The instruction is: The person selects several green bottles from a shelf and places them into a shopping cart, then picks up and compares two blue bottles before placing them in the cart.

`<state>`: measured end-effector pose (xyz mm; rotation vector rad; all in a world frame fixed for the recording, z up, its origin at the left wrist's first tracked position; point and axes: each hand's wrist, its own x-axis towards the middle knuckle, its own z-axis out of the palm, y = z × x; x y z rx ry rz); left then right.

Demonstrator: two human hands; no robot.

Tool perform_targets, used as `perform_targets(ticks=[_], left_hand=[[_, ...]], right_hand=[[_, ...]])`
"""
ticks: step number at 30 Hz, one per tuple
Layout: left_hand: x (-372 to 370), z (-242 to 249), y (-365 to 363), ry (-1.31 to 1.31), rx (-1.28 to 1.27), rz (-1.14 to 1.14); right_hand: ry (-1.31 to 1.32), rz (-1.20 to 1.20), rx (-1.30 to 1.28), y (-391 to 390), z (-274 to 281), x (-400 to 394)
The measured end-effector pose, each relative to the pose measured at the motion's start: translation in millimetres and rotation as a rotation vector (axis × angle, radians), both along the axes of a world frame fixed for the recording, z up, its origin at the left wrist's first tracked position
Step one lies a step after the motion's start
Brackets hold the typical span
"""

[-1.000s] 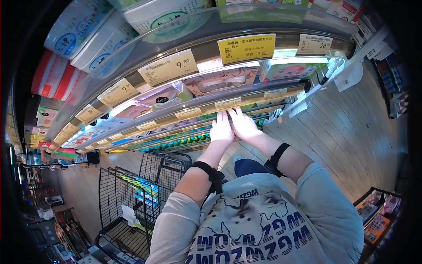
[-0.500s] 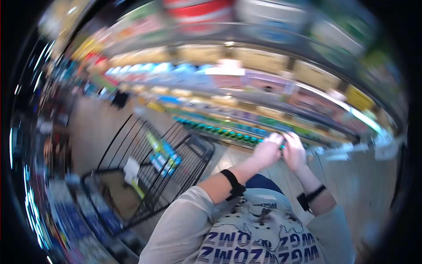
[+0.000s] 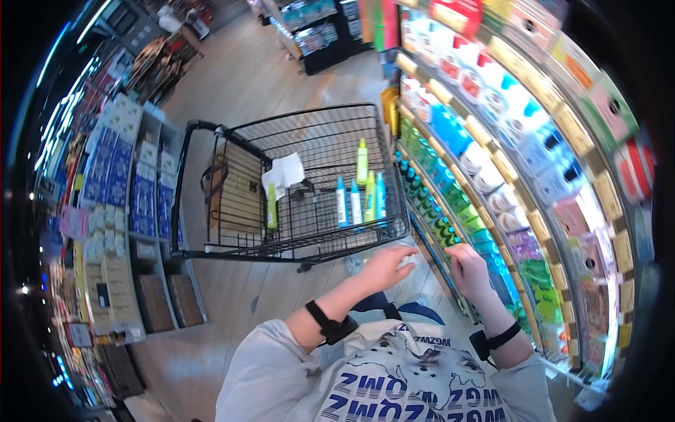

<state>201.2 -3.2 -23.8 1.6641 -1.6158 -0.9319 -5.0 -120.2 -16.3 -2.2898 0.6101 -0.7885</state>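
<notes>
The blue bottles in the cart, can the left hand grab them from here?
Probably yes: the left hand looks empty and near the blue bottles, but the cart's side stands between, so it must go over the top.

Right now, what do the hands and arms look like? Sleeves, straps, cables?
Left hand and right hand are bare: no gloves, no rings that I can make out. Each forearm wears a black strap, left and right, with a small dark box attached. Loose, pale grey short sleeves, left and right. No cables visible on either arm.
</notes>
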Motion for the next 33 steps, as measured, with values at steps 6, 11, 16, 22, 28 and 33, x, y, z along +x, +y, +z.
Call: perform_targets(ticks=[6,11,16,22,28,33], left_hand=[[113.1,-3.9,65.2,0.044,-0.004,0.438],[197.8,-9.2,101.6,0.072,0.012,0.736],[265.5,-18.3,129.7,0.007,-0.011,0.912],[309.3,-59.0,163.1,-0.179,0.067,1.004],[303.6,-40.5,148.6,-0.275,0.271,0.929],[307.2,-43.0,147.4,-0.242,0.242,0.982]], right_hand=[[0.049,0.19,-0.046,-2.6,23.2,127.0],[0.143,0.39,-0.02,1.1,38.1,243.2],[0.474,0.631,0.012,15.4,-0.4,369.8],[0.88,0.829,0.058,66.5,-105.3,503.8],[0.833,0.875,0.01,112.1,-209.0,557.4],[0.894,0.615,0.034,127.6,-192.0,560.2]])
